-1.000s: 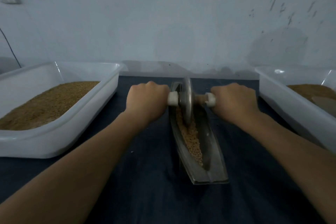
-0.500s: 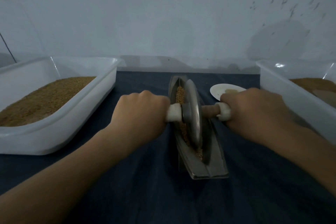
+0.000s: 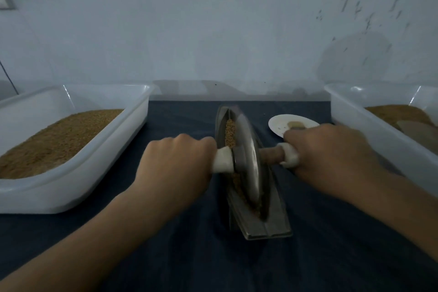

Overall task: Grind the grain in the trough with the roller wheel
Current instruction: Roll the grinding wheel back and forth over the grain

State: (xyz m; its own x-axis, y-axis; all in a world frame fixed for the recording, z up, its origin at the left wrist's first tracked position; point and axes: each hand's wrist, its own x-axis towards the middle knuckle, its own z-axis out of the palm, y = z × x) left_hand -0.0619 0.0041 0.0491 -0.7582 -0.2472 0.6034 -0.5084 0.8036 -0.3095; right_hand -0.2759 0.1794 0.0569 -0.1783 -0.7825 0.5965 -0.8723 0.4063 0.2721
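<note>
trough between two bins, wheel in it

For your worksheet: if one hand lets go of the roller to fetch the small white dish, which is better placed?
The right hand: the dish lies just beyond it, right of the trough; the left hand would cross the wheel.

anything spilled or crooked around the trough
Nothing stands out: the grain lies inside the trough, the roller wheel sits in its groove, and no clear spill shows on the dark cloth.
</note>
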